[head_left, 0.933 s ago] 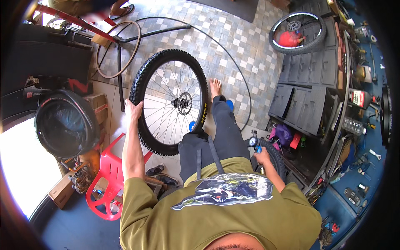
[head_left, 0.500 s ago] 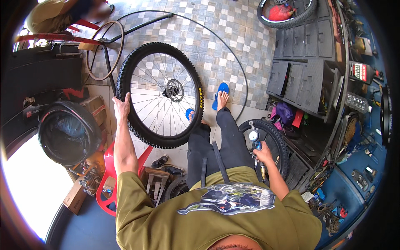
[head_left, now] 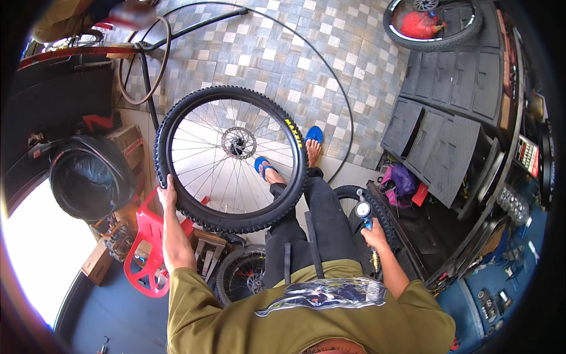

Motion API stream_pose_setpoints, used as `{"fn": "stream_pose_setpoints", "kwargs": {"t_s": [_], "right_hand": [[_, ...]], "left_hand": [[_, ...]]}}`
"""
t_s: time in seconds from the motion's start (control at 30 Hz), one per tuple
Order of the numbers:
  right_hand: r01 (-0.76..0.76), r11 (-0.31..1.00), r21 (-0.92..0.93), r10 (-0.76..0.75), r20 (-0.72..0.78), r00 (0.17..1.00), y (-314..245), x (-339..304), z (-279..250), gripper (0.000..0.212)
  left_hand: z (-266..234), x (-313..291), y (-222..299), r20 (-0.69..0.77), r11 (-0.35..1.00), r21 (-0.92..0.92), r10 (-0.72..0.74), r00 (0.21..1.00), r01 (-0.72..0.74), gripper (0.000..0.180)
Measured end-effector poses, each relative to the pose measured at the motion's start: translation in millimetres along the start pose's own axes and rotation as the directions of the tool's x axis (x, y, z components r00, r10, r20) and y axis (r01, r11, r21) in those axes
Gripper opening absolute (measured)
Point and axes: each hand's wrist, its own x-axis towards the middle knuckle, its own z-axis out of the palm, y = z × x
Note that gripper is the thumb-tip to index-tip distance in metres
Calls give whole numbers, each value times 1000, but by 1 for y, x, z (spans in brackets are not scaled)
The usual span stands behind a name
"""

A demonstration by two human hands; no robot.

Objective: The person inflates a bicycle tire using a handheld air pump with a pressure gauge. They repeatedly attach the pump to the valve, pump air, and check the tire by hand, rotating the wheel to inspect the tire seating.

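Observation:
A mountain bike wheel [head_left: 237, 146] with a knobby black tyre, thin spokes and a disc brake rotor stands out in front of my legs. My left hand [head_left: 167, 193] grips the tyre at its near left side, the thumb on the sidewall and the other fingers mostly hidden behind it. In my right hand [head_left: 375, 235] is a blue tyre inflator with a round dial gauge [head_left: 363, 209] on top and a brass fitting below. The inflator is apart from the held wheel, above another knobby wheel [head_left: 386, 215] by my right leg.
A black hose [head_left: 321, 50] curves across the tiled floor. Dark drawers [head_left: 442, 150], one row jutting out, line the right side. A red plastic chair [head_left: 150, 236], a stack of tyres [head_left: 91, 180] and a spoked wheel [head_left: 242, 274] are at the left. Another person is at the far left.
The held wheel has come nearer to me and tilted, its tyre marking shifting up toward the far right. My left hand has come down with it. My right hand still holds the inflator.

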Motion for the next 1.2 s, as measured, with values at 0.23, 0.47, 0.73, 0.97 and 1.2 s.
{"fn": "stream_pose_setpoints", "kwargs": {"t_s": [0.23,0.47,0.73,0.97,1.2], "right_hand": [[83,996,41,-83,-2,997,-26,40,-46,65],[137,990,-45,-139,-35,990,-27,35,-60,60],[105,983,-152,-106,2,994,-25,23,-59,61],[80,977,-197,-83,-9,996,-32,12,-55,62],[108,982,-154,-118,-55,991,-34,-2,-28,60]], "left_hand": [[22,-16,-59,187,927,-230,-256,948,296,114],[67,-72,-56,532,673,-471,-299,792,570,77],[91,-49,-107,559,700,-330,-395,729,633,74],[84,-54,-81,543,685,-393,-366,756,614,72],[52,-41,-63,602,626,-494,-253,757,603,83]]}}
